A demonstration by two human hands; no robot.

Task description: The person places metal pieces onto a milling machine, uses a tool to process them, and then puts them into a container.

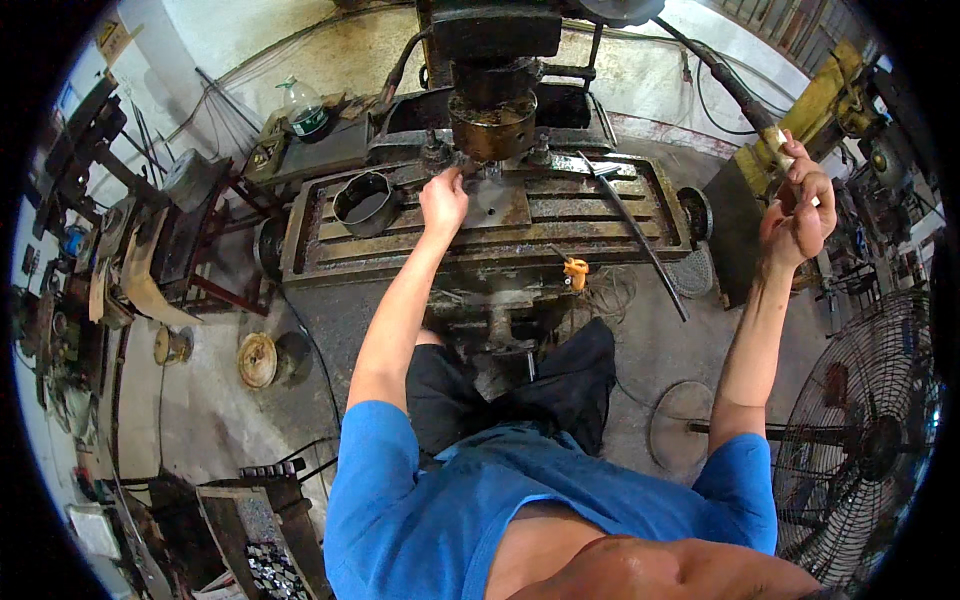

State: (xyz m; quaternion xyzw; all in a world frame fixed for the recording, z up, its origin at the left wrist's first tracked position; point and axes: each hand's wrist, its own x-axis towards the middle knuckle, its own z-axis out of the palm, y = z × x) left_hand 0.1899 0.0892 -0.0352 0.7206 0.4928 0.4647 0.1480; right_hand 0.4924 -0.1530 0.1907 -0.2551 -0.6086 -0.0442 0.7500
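My left hand (443, 203) reaches to the middle of a slotted machine table (600, 235), just below and left of the dark round spindle head (492, 125). Its fingers are pinched together by a small workpiece area under the spindle; what is between them is too small to make out. Up at the right, my right hand (800, 215) is closed on the pale end of a long lever (730, 85) that slants down from the machine. A small white piece shows between its fingers. Left of my left hand stands a dark metal pot (365, 205) on the table.
A long metal bar (640, 235) lies slanted over the table's front edge, near an orange object (575, 272). A plastic bottle (304, 108) stands on a bench at the back left. A caged fan (860, 440) is close at my right, a parts bin (265, 540) at the lower left.
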